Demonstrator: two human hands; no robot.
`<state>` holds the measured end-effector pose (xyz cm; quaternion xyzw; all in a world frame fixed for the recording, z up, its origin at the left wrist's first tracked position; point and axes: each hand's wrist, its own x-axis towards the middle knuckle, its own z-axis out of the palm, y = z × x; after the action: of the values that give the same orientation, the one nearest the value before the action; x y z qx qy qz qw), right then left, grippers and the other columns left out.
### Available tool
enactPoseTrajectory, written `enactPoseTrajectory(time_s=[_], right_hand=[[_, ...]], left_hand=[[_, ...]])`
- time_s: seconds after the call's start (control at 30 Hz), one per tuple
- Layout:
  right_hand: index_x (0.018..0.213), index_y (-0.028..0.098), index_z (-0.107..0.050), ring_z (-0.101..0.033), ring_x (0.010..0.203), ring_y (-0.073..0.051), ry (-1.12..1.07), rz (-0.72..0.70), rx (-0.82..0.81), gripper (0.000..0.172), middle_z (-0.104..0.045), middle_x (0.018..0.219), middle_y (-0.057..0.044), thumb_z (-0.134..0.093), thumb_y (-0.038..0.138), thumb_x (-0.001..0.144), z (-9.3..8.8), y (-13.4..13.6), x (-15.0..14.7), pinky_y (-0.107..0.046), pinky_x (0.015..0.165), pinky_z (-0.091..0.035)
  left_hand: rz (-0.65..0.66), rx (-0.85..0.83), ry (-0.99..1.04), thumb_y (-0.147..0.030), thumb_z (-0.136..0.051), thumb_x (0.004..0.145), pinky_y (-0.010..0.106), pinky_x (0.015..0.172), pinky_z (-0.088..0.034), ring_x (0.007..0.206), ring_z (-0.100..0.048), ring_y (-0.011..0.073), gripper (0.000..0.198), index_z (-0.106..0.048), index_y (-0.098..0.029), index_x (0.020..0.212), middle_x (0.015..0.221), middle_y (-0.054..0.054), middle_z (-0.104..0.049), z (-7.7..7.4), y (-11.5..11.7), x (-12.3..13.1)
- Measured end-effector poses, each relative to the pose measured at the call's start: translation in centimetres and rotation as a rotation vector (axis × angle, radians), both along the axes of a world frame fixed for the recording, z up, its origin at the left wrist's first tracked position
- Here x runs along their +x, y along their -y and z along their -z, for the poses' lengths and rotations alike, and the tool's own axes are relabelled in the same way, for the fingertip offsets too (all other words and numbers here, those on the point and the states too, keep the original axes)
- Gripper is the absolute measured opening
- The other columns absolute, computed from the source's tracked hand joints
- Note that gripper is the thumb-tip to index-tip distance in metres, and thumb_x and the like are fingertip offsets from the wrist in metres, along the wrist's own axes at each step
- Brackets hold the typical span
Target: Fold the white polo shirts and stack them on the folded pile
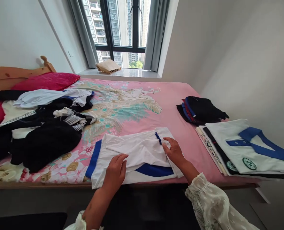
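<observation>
A white shirt with blue trim [132, 147] lies partly folded along the front edge of the bed. My left hand [116, 167] rests on its lower left part, fingers stretched out and holding nothing. Over the shirt's right side is my right hand [174, 151], thumb and fingers apart, beside a short dark blue strip on the cloth. Whether its fingertips touch the fabric I cannot tell. A broad blue band shows at the shirt's left end, and another blue patch lies between my hands.
Loose clothes [48, 127] are heaped on the left by red pillows [48, 81]. To the right sit a stack of dark folded clothes [204, 108] and a pile topped by a white shirt with a blue collar [228, 153]. A beige bundle [108, 66] rests on the windowsill.
</observation>
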<state>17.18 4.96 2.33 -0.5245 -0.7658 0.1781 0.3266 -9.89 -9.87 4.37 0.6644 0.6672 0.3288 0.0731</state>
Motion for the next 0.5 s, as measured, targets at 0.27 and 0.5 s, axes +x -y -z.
enactPoseTrajectory(time_s=[0.27, 0.5], right_hand=[[0.120, 0.017, -0.050, -0.049, 0.109, -0.030, 0.445, 0.123, -0.189, 0.057, -0.057, 0.116, -0.013, -0.065, 0.040, 0.071, 0.2, 5.8, 3.0, -0.041, 0.090, -0.040], [0.122, 0.015, -0.047, -0.053, 0.104, -0.028, 0.467, 0.091, -0.296, 0.049, -0.057, 0.114, -0.015, -0.054, 0.030, 0.076, -1.6, 4.2, 2.4, -0.036, 0.082, -0.042]], left_hand=[[-0.055, -0.235, -0.106, -0.030, -0.049, 0.085, 0.047, 0.094, -0.041, 0.110, -0.055, 0.0303, 0.039, -0.056, -0.013, 0.119, 0.117, 0.015, -0.062, 2.6, -9.7, 3.9], [-0.099, -0.163, -0.031, -0.033, -0.045, 0.084, 0.045, 0.099, -0.037, 0.111, -0.053, 0.0286, 0.038, -0.058, -0.015, 0.115, 0.117, 0.014, -0.061, 4.1, -9.7, 3.9]])
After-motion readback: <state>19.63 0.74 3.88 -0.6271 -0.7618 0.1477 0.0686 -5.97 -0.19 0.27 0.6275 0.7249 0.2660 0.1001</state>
